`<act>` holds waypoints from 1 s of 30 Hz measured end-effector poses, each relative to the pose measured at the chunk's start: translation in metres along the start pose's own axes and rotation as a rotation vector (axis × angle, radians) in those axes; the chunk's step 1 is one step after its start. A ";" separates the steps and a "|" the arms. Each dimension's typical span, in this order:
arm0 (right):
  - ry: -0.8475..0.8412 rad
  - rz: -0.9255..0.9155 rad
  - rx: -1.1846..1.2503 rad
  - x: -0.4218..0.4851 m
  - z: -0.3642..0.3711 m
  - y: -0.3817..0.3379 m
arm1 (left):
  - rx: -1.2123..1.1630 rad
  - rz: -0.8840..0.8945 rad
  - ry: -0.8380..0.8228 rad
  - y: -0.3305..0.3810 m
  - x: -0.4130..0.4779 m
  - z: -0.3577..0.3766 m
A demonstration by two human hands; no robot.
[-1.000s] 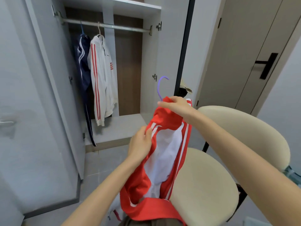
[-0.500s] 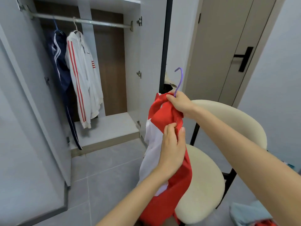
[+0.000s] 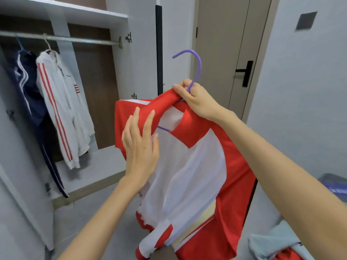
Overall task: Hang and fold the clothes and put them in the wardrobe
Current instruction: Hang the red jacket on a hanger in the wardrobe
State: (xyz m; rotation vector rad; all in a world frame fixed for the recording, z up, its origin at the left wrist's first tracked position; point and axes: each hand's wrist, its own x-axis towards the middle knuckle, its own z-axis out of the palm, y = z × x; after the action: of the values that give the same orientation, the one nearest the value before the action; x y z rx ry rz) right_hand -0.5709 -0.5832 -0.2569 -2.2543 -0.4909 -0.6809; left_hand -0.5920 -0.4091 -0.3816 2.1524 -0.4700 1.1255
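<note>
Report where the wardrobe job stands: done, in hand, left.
Done: a navy jacket and a white jacket hang on the rail. In hand: the right hand grips the purple hanger in the red jacket; the left hand rests on its shoulder. Left: hanging it up, then the heaped clothes lower right.

Grey floor, beige door, pale wall

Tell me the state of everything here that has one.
Red and white jacket: partly on the hanger, held up.
Purple plastic hanger: inside the jacket, hook free.
Right hand: grips hanger neck and collar.
Left hand: flat on the jacket.
White wardrobe: open.
White jacket with red stripes: on the metal rail.
Navy jacket: on the rail.
Beige room door: shut.
</note>
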 end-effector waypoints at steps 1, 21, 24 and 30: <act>0.018 -0.008 -0.011 0.001 -0.007 -0.002 | -0.011 0.000 -0.023 0.006 0.004 0.003; -0.111 0.371 -0.156 -0.030 0.019 0.207 | -0.553 -0.321 -0.355 0.006 -0.020 0.183; -0.130 0.494 -0.195 -0.039 0.037 0.251 | -0.612 -0.371 -0.411 -0.003 -0.025 0.218; -0.191 0.662 -0.300 -0.069 0.085 0.329 | -0.639 -0.349 -0.674 -0.035 -0.066 0.267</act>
State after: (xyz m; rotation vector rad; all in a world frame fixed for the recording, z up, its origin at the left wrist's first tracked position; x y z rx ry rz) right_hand -0.4254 -0.7506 -0.5235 -2.5609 0.2974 -0.2041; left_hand -0.4517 -0.5677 -0.5601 1.8703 -0.6095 0.0055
